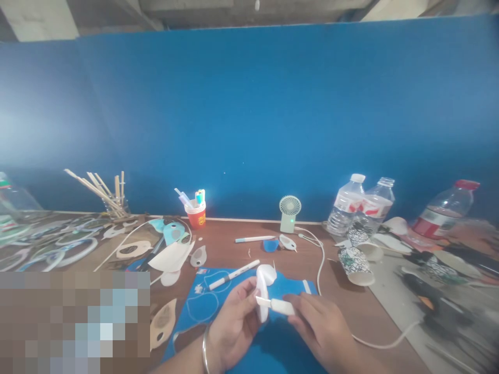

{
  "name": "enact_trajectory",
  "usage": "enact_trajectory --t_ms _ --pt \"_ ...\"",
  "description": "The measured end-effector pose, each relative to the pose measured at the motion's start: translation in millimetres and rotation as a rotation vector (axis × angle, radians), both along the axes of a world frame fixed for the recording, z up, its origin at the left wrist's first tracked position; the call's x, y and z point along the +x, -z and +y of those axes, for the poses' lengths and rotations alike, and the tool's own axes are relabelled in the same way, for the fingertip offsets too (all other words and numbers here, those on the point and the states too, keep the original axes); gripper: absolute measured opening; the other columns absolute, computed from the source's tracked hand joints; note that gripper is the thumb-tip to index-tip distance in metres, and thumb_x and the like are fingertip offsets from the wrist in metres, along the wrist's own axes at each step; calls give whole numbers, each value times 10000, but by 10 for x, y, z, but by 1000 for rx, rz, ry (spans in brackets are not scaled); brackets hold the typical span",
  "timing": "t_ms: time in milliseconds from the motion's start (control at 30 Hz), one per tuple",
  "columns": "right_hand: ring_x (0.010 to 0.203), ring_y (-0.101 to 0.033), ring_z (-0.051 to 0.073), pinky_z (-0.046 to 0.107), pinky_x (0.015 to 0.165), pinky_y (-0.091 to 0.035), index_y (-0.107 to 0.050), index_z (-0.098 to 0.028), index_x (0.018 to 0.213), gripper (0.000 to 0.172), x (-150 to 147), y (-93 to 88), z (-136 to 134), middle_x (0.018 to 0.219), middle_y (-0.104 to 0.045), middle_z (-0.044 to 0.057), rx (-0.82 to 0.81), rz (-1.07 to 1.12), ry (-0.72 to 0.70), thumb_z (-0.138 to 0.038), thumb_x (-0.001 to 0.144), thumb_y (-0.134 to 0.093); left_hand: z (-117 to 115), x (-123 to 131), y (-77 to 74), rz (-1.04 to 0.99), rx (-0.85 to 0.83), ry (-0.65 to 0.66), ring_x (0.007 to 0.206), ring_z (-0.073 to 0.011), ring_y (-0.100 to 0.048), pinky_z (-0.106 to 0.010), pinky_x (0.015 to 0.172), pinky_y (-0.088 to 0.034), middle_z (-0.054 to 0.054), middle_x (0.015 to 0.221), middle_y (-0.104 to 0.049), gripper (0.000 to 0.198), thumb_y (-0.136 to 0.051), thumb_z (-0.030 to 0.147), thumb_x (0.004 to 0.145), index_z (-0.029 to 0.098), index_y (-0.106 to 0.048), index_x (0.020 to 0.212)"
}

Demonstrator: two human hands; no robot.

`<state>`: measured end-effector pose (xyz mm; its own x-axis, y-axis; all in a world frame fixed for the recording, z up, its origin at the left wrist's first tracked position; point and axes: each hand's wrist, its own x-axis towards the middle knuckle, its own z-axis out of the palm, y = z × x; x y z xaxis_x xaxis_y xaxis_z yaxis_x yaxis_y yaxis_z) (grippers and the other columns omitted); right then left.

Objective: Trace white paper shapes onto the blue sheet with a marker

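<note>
My left hand point(234, 324) pinches a white oval cut-out piece point(263, 291), held upright over a blue sheet point(273, 348) with white outlines drawn on it. My right hand point(323, 327) grips a small white glue stick point(278, 305), its tip touching the white piece. A white marker point(233, 274) lies on the blue sheet just behind my hands. A metal bangle is on my left wrist.
Behind stand a red cup of pens point(197, 213), a small desk fan point(289, 213) with a white cable point(322, 259), plastic bottles point(346, 205), patterned paper cups point(356, 266), a jar of wooden sticks point(113, 200), paper cut-outs point(171, 254) and rings at left. A blue partition rises behind the desk.
</note>
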<state>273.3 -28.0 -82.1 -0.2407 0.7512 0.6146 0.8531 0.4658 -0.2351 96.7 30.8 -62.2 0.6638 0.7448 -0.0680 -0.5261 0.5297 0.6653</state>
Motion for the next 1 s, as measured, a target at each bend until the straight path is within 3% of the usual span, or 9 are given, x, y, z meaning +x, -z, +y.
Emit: enact_trajectory --t_ms 433,1000 --pt "584 -542 169 265 530 -388 -544 -182 999 248 28 -32 -21 672 -584 33 28 -20 15 -301 885 -359 14 -17 -25 -64 28 22 678 -71 -541 -179 660 -419 -27 759 -590 143 -514 123 814 120 -589 937" --pt "549 -525 163 261 504 -385 -535 -165 1007 247 -24 -94 -32 650 -576 34 72 -12 -3 -281 887 -353 -4 -2 12 17 74 19 614 -63 -442 -182 588 -354 -3 697 -478 89 -540 115 789 118 -577 869"
